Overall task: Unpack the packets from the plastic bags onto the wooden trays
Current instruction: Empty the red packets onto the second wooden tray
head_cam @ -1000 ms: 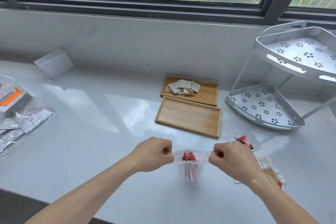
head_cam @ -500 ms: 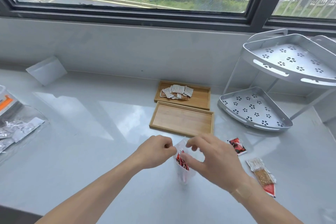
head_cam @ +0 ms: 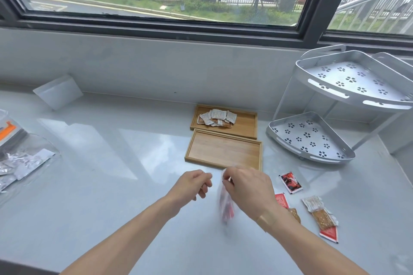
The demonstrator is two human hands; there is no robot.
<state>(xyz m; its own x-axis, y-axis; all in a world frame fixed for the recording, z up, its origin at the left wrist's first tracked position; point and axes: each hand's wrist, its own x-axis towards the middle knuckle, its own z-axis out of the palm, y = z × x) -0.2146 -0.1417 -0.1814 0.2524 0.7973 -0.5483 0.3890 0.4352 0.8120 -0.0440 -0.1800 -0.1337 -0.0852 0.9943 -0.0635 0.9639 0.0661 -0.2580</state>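
My right hand (head_cam: pixel 247 187) pinches the top of a small clear plastic bag (head_cam: pixel 225 206), which hangs blurred below it with red packets inside. A little to the left of the bag, my left hand (head_cam: pixel 194 185) is loosely curled, apart from it and holding nothing. Just beyond my hands lies the near wooden tray (head_cam: pixel 223 150), which is bare. The far wooden tray (head_cam: pixel 244 126) behind it holds a pile of white packets (head_cam: pixel 218 117). Loose on the counter at the right are a red-and-black packet (head_cam: pixel 290 182), a red packet (head_cam: pixel 281 200) and brown-and-white packets (head_cam: pixel 319 212).
A two-tier metal corner rack (head_cam: pixel 312 138) stands at the right against the wall. At the left edge are a clear bag of silver packets (head_cam: pixel 22 163) and a container with an orange part (head_cam: pixel 9 127). A white card (head_cam: pixel 58 91) leans on the back wall.
Both hands were pulling the bag's top apart. My left hand has let go, and my right hand now holds the bag alone, turned edge-on. The view has tilted up.
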